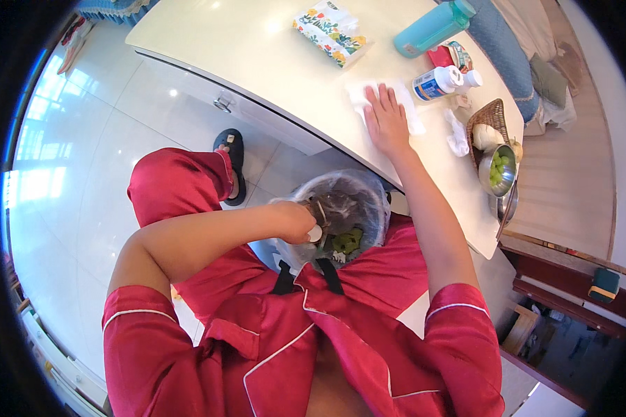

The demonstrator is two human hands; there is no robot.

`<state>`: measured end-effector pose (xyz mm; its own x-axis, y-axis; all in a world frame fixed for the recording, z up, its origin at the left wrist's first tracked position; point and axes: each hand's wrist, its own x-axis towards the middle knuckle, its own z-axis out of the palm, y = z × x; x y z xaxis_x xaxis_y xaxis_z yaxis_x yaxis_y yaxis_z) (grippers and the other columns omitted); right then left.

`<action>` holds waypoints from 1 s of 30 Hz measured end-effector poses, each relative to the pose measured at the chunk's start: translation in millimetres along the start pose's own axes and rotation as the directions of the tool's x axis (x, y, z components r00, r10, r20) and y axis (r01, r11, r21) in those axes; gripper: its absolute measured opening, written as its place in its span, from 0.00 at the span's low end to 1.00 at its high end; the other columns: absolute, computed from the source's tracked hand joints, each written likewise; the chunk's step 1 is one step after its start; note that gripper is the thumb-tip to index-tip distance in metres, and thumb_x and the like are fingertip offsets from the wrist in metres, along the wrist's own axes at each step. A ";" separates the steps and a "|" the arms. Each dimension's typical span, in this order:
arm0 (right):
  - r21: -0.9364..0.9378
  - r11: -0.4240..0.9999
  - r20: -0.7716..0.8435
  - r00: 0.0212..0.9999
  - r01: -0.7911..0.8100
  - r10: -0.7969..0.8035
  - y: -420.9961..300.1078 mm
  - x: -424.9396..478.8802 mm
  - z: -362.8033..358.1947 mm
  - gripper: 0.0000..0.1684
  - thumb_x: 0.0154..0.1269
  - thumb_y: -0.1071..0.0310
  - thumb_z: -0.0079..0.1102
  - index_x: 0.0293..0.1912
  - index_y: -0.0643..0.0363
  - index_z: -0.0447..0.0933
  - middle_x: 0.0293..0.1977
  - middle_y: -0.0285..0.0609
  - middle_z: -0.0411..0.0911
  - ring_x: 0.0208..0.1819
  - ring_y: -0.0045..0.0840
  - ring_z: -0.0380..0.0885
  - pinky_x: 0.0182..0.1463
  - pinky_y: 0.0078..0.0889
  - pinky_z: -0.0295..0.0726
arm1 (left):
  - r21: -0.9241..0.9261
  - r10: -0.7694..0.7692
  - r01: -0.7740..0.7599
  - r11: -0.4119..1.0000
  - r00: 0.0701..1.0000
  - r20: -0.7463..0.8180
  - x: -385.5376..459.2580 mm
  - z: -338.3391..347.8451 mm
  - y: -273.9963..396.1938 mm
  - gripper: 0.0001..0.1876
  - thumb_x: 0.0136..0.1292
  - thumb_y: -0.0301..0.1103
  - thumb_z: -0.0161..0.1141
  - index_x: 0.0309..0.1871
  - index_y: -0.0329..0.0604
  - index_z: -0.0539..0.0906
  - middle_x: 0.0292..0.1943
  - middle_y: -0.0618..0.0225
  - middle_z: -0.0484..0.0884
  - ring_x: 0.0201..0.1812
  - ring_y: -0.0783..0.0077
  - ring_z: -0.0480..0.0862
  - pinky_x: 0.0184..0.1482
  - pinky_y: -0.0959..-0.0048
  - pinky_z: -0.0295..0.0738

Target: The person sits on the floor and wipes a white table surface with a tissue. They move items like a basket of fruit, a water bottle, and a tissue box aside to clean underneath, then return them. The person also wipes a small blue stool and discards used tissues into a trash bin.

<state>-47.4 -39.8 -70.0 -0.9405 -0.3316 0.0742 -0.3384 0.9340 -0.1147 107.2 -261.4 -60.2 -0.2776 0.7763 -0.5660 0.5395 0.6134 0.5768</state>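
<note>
My left hand (296, 223) is over a waste bin (385, 216) lined with a clear plastic bag, between my knees. Its fingers close on a small round white object (315, 233), whose kind I cannot make out. Green leafy scraps (347, 241) lie inside the bin. My right hand (388, 124) rests flat on a white tissue (413, 115) spread on the cream tabletop (250, 57), fingers slightly apart. Just beyond it, a white bottle with a blue label (431, 85) lies on its side.
A flowered tissue pack (329, 34), a teal water bottle (432, 30) and a crumpled tissue (456, 134) are on the table. Near its right end are a wicker basket (493, 113) and a metal bowl of green fruit (497, 170). A drawer knob (222, 105) projects from the table's side.
</note>
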 end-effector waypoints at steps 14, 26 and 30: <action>-0.054 0.973 -0.015 0.975 -0.222 0.222 29.9 108.8 18.8 0.30 0.69 0.49 0.28 0.68 0.42 0.52 0.69 0.48 0.48 0.71 0.42 0.44 0.68 0.52 0.50 | -0.027 0.025 -0.028 0.999 0.993 -0.112 21.1 5.2 -16.0 0.16 0.55 0.42 0.57 0.37 0.37 0.81 0.33 0.51 0.82 0.38 0.49 0.82 0.40 0.56 0.76; 0.065 0.992 0.026 0.993 0.109 -0.111 -63.1 -32.1 -1.9 0.25 0.69 0.53 0.36 0.64 0.37 0.61 0.68 0.45 0.52 0.70 0.39 0.48 0.69 0.48 0.48 | 0.133 0.087 -0.088 0.987 0.996 0.010 31.1 4.4 11.2 0.17 0.56 0.42 0.56 0.36 0.35 0.82 0.35 0.51 0.82 0.40 0.50 0.82 0.42 0.57 0.76; 0.113 0.981 0.114 0.979 0.157 -0.169 -30.3 -75.0 -33.2 0.26 0.68 0.54 0.41 0.64 0.44 0.62 0.66 0.47 0.55 0.68 0.39 0.52 0.68 0.43 0.51 | 0.141 0.107 -0.102 0.985 0.994 -0.028 35.0 2.7 16.1 0.17 0.55 0.43 0.56 0.35 0.35 0.82 0.34 0.51 0.82 0.39 0.49 0.82 0.41 0.57 0.76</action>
<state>34.4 -38.8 -39.2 -0.8669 -0.4980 -0.0206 -0.4829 0.8494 -0.2131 108.3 -224.8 -72.3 -0.2408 0.8412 -0.4841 0.6713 0.5046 0.5429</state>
